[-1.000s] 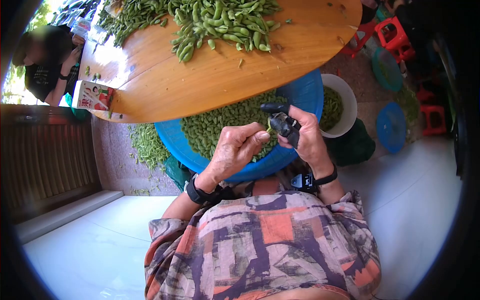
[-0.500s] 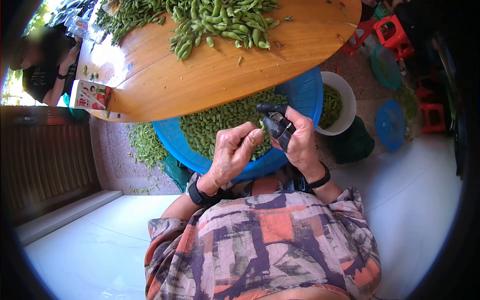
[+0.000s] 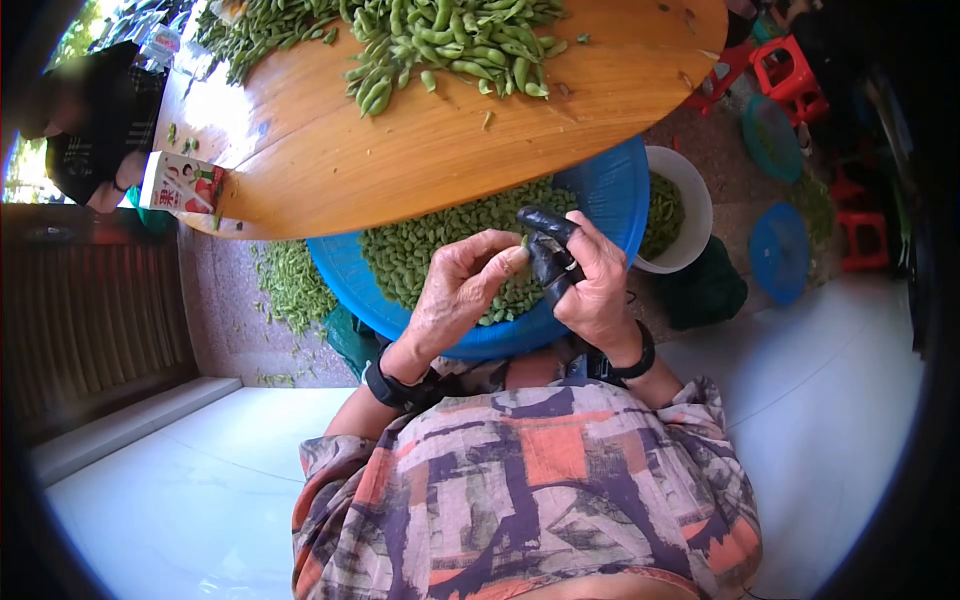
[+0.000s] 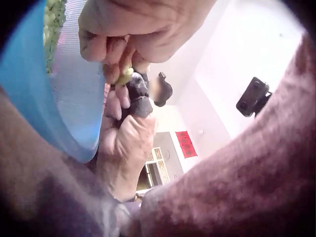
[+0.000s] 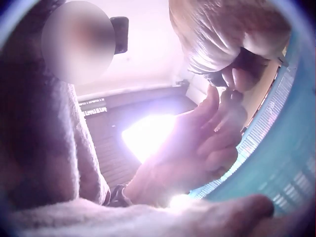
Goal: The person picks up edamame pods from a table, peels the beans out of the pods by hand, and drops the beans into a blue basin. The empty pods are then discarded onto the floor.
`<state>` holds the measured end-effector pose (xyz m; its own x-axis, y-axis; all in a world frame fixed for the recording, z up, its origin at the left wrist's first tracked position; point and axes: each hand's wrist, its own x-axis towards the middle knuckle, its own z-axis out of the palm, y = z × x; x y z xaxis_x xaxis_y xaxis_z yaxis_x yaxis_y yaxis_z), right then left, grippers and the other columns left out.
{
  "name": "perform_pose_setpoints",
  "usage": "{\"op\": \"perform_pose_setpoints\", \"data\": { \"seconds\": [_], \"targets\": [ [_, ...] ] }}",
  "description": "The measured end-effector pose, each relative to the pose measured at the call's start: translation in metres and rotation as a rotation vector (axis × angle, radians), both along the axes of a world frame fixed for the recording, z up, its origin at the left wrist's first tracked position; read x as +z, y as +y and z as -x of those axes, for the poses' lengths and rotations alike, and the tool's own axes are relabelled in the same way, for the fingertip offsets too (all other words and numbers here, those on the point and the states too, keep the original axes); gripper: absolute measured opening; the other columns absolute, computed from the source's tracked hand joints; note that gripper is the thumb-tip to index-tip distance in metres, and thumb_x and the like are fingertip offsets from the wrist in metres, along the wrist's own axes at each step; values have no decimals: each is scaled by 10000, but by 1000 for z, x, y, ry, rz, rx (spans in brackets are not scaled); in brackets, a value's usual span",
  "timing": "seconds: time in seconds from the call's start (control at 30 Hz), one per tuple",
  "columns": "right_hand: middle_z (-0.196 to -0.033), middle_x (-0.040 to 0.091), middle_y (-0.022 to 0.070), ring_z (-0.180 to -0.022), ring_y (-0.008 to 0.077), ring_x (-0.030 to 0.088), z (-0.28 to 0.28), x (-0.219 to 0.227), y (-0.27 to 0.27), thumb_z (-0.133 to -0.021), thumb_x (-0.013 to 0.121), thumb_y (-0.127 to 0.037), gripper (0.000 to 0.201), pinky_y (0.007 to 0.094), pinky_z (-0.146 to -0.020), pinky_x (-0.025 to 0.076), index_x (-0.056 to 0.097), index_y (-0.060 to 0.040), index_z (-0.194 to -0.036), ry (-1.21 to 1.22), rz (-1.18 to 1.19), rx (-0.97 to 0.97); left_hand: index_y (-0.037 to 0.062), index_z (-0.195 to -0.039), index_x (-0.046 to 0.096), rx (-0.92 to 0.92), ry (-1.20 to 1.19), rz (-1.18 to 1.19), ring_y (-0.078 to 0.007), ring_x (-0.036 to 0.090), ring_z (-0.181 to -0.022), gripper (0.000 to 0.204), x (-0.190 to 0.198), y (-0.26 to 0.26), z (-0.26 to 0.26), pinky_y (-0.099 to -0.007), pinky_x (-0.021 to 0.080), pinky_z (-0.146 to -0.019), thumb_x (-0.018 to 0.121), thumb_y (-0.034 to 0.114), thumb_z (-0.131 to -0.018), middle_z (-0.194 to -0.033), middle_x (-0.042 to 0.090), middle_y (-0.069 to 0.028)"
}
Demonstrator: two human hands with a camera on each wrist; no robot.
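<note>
Over the blue basket [image 3: 604, 186] my left hand [image 3: 508, 262] pinches a small green bean pod [image 4: 124, 76] between thumb and fingertips. My right hand [image 3: 556, 258] meets it from the right, its thumb and first fingers in black covers [image 3: 545, 222], and pinches the same pod. The left wrist view looks up at both hands, the left hand [image 4: 133, 29] above the right hand [image 4: 126, 138], beside the basket wall [image 4: 74, 98]. The pod is barely visible in the head view. The basket holds a heap of green pods [image 3: 425, 245].
A round wooden table [image 3: 400, 150] just beyond the basket carries a pile of whole pods [image 3: 450, 40] and a carton [image 3: 180, 185]. A white bucket [image 3: 692, 195] stands right of the basket. Pods [image 3: 290, 285] litter the floor at left. Another person [image 3: 80, 120] sits far left.
Both hands have shifted slightly left and away from me over the basket, staying together on the pod. The right thumb has closed further toward the left fingertips.
</note>
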<state>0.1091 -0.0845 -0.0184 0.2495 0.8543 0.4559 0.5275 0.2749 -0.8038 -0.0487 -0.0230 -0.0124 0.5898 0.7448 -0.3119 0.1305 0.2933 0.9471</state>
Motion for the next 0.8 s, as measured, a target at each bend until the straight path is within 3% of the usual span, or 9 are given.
{"op": "perform_pose_setpoints", "data": {
  "seconds": [0.2, 0.27, 0.3, 0.43, 0.53, 0.6, 0.63, 0.7, 0.8],
  "targets": [
    [-898, 644, 145, -820, 262, 652, -8, 0, -2, -826, 652, -32, 318, 325, -712, 511, 632, 18, -1139, 65, 137, 127, 11, -1004, 661, -6, -122, 179, -13, 370, -548, 196, -13, 5, 5, -199, 298, -478, 631, 197, -952, -692, 534, 50],
    [-946, 670, 108, -871, 156, 635, -8, -8, -6, -886, 658, -165, 357, 288, -756, 508, 606, 38, -1175, 575, 330, 170, 6, -992, 655, 40, -190, 249, -13, 350, -526, 187, -12, 5, 3, -203, 283, -464, 628, 186, -952, -685, 537, 39],
    [-966, 665, 71, -893, 96, 592, -9, -8, -5, -921, 637, -260, 419, 260, -779, 497, 589, 51, -1197, 534, 333, 193, 4, -983, 648, 109, -245, 305, -16, 337, -505, 179, -9, 6, 3, -204, 268, -450, 624, 179, -954, -683, 546, 24],
    [-914, 655, 62, -867, 97, 596, -13, -7, -7, -917, 639, -217, 394, 260, -766, 498, 590, 32, -1218, 501, 314, 299, 11, -988, 638, 141, -347, 367, -22, 324, -463, 147, -15, 7, 2, -199, 246, -424, 624, 151, -947, -737, 621, -29],
    [-868, 645, 52, -853, 98, 602, -15, 5, -7, -911, 616, -126, 345, 251, -762, 495, 599, 10, -1228, 650, 541, 197, 16, -1016, 644, 50, -340, 366, -21, 344, -477, 137, -16, 10, 6, -192, 258, -428, 641, 123, -931, -789, 655, -47],
    [-855, 665, 52, -816, 108, 615, -21, 3, -9, -889, 602, -40, 325, 262, -735, 497, 621, -10, -1212, 864, 484, 347, 20, -1032, 648, 0, -314, 361, -22, 360, -486, 142, -16, 11, 9, -187, 268, -432, 651, 108, -921, -817, 672, -56],
    [-855, 665, 52, -816, 108, 615, -19, 4, -8, -889, 602, -40, 325, 262, -735, 497, 621, -10, -1212, 864, 485, 347, 17, -1054, 649, -23, -209, 274, -20, 393, -519, 160, -16, 11, 11, -183, 296, -452, 657, 100, -917, -828, 673, -51],
    [-866, 684, 60, -789, 111, 617, -15, 7, -5, -858, 589, 6, 334, 276, -706, 495, 638, -11, -1188, 373, 412, 208, 15, -1075, 650, -45, -105, 188, -18, 425, -552, 180, -17, 11, 12, -180, 324, -472, 663, 92, -913, -839, 675, -46],
    [-866, 684, 113, -767, 177, 648, -18, 7, -5, -816, 586, 37, 377, 297, -692, 497, 643, -17, -1184, 320, 425, 243, -2, -1101, 642, -169, -6, -137, -14, 474, -645, 197, -21, 10, 14, -183, 385, -545, 646, 88, -925, -852, 669, -16]
  ]
}}
